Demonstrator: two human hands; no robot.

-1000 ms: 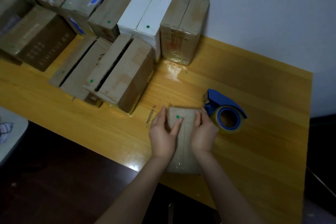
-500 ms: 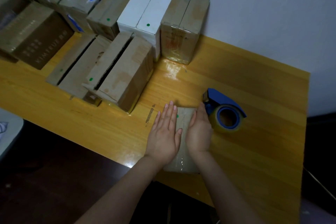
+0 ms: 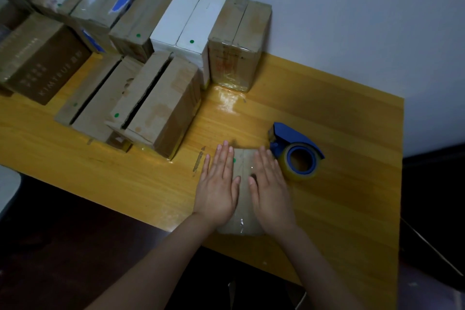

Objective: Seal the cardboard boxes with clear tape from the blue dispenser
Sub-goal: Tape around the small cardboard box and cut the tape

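Flat on the small cardboard box [image 3: 243, 171], left hand [image 3: 218, 187] and right hand [image 3: 269, 190] press with straight fingers, gripping nothing — blue dispenser [image 3: 294, 151] just beside, on the yellow wooden table [image 3: 339, 209] against a pale wall [image 3: 352, 20].

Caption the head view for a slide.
Left hand and right hand press flat on a box near the table edge; blue dispenser beside the right hand, more boxes behind.
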